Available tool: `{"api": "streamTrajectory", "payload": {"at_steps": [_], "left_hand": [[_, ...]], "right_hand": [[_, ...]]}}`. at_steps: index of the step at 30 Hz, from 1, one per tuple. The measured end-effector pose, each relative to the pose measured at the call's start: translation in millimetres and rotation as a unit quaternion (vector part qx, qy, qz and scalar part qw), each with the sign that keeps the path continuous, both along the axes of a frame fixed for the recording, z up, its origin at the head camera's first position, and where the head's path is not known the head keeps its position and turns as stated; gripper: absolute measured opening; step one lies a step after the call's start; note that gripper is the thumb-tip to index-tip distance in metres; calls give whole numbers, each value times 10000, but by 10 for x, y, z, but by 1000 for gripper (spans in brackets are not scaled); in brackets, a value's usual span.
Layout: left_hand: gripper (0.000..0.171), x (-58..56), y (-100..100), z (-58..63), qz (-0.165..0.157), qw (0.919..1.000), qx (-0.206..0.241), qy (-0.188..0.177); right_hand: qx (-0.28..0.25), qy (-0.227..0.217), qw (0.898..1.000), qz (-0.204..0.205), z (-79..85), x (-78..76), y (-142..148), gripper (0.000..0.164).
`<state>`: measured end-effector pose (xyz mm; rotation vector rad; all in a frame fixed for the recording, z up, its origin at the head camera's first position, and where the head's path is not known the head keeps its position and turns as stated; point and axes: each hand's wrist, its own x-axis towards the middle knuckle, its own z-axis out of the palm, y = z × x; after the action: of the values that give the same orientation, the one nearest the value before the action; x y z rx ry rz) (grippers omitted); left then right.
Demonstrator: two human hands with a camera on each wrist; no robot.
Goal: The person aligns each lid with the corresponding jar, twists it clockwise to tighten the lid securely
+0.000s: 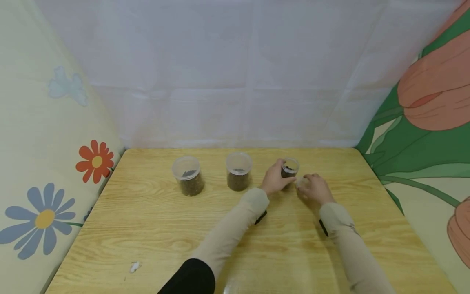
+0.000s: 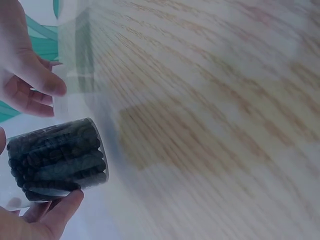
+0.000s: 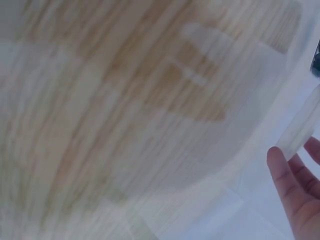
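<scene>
My left hand (image 1: pixel 274 179) grips a clear jar (image 2: pixel 57 160) of dark, round bean-like pieces at the back right of the table. Its thumb and fingers lie on opposite sides of the jar. Just right of it, my right hand (image 1: pixel 316 189) pinches a translucent lid (image 3: pixel 299 129), seen nearly edge-on in the right wrist view. Lid and jar are apart. To the left stand two wider clear jars, a middle one (image 1: pixel 238 179) and a left one (image 1: pixel 191 184). Both hold small brown pieces with a greyish patch on top.
The wood-grain table (image 1: pixel 147 228) backs onto a white cloth (image 1: pixel 227 73). Flower-patterned sheets flank it on the left and right. A small white patch (image 1: pixel 135 267) marks the table's near left.
</scene>
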<state>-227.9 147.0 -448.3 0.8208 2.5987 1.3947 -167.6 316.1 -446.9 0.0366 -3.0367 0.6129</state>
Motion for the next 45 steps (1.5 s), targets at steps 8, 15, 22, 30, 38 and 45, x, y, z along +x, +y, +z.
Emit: {"api": "streamTrajectory", "payload": {"at_steps": [8,15,22,30,38,45], "left_hand": [[67,76,-24,93,2,9999,-132,31],[64,131,-58,120,10,9999,-118,75],[67,168,-96,82,-78,9999,20,89],[67,225,-200,71,3,9998,215,2],[68,371,-343,127,-191,9994,287,-25],[67,472,-394,102,-220,9992,305,108]], "right_hand": [[-46,84,9999,-74,26,58,0,54],[37,120,9998,-141,98,111,-32,54],[111,309,9994,-57,138,177,-38,54],[99,641,9978,112,215,316,-85,53],[141,745,9970,172,271,421,-176,53],[78,875,9960,146,285,509,-242,53]]}}
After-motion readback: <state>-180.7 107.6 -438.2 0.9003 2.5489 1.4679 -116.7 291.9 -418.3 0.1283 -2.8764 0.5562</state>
